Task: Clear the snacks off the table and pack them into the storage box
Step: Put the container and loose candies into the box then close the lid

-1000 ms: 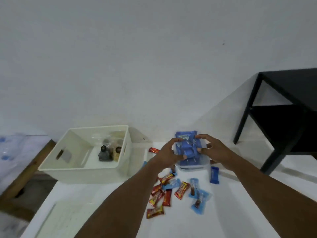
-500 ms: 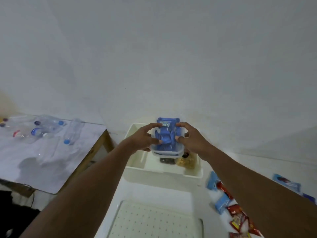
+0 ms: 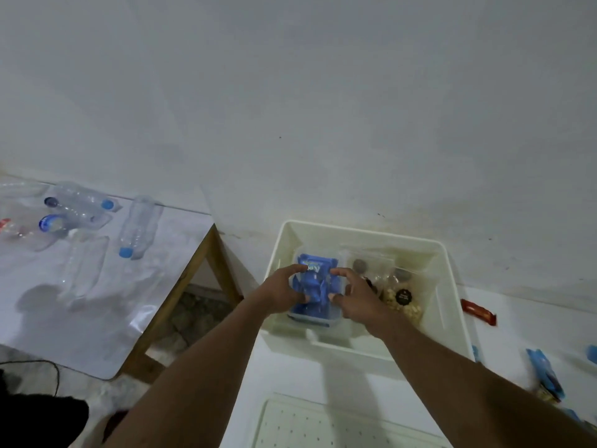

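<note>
A clear tub of blue snack packets [image 3: 315,286] sits low inside the left half of the white storage box [image 3: 452,305]. My left hand [image 3: 282,291] grips the tub's left side and my right hand [image 3: 353,297] grips its right side. To the tub's right, inside the box, lie clear bags of nuts and dark sweets [image 3: 399,294]. A red snack bar [image 3: 478,312] lies on the white table to the right of the box. Blue packets [image 3: 546,378] lie at the right edge, blurred.
A white perforated lid [image 3: 323,425] lies on the table in front of the box. To the left stands a separate wooden-legged table [image 3: 106,318] with several empty plastic bottles [image 3: 137,227]. A gap of floor separates the two tables. A white wall rises behind.
Both hands carried the tub of blue packets from the table's middle leftward over the storage box and lowered it inside. The view swung left and down.
</note>
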### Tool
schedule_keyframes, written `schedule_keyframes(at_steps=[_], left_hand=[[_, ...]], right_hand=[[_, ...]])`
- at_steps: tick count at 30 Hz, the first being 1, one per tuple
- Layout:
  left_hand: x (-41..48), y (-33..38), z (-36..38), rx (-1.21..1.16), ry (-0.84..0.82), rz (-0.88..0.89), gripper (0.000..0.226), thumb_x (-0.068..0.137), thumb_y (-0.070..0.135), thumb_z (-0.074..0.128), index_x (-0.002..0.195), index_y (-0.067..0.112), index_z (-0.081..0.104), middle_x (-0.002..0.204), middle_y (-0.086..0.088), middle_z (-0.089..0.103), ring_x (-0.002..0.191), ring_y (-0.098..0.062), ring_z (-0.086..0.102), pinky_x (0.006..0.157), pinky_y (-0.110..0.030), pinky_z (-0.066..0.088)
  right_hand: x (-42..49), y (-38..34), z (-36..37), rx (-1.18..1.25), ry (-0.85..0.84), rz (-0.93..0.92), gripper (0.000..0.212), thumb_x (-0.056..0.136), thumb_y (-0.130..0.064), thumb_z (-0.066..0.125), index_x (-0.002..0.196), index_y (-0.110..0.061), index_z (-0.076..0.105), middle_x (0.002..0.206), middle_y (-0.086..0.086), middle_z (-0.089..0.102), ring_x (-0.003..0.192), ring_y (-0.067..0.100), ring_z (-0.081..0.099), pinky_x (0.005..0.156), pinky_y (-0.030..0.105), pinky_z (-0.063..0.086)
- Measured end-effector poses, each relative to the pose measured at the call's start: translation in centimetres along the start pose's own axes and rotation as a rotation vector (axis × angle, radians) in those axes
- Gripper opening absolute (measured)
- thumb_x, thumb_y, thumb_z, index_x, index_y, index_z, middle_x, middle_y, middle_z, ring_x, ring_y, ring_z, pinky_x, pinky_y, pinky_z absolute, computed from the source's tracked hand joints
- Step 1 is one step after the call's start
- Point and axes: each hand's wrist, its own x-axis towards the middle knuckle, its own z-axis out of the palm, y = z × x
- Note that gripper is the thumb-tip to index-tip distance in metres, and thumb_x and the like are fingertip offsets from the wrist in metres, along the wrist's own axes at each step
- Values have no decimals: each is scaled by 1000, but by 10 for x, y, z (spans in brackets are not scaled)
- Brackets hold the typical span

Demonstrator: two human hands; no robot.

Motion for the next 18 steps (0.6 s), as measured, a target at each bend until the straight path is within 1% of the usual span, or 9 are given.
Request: schedule_keyframes(at_steps=[1,3,7,9,10,11,13,14,18], left_hand=[[8,-4,3,35,-24,4,74,74,23,84,140,26,51,136,-3,58,119,-23,58,106,-38,46],[17,-8,9,84,-80,18,75,72,28,85,139,20,51,131,-1,61,116,-21,61,105,-38,46],[37,-34,25,95,-153,-15,82,66,42,81,138,21,45,124,-6,63,110,-23,64,103,-41,49],[50,-56,33,86,-124,-8,81,65,55,75,135,27,44,120,-3,65,109,-20,65,101,-42,50],[40,-42,29,86,-97,3,82,64,57,73,134,27,45,120,-1,65,109,-19,64,102,-42,50],[40,-40,28,95,-77,12,81,65,54,75,135,24,45,122,1,63,110,-18,63,103,-40,49],[30,-21,24,117,-55,3,72,76,34,78,138,18,45,124,4,58,113,-19,60,104,-33,46],[28,-17,24,133,-38,-15,68,81,27,76,140,17,44,123,2,58,115,-21,59,103,-33,45],[18,5,27,258,47,-52,74,81,30,68,147,20,37,134,-13,57,128,-35,50,108,-37,39]], right_hand=[[5,5,2,-4,-8,14,44,88,-8,64,125,-28,55,97,0,57,69,12,56,59,30,51],[13,14,5,-5,-31,39,43,87,-8,64,123,-29,56,115,6,59,86,19,63,70,38,57],[22,24,11,-85,-80,54,48,86,0,63,126,-24,53,119,4,56,97,25,63,80,39,56],[24,28,13,-89,-80,52,49,85,3,62,125,-21,53,124,6,56,101,21,60,86,36,54],[25,29,12,-90,-81,51,48,84,4,62,125,-21,53,125,6,56,98,18,59,85,34,53],[25,29,11,-89,-85,56,48,84,3,63,124,-21,53,123,6,56,94,14,58,83,34,53],[23,27,8,-96,-113,66,50,84,1,65,126,-22,51,117,5,55,89,13,56,76,33,53],[20,24,7,-102,-132,68,52,84,-1,66,128,-23,50,116,4,54,89,14,56,74,32,52],[2,15,-3,-135,-161,64,55,85,-12,69,134,-25,48,113,1,53,101,19,57,77,30,49]])
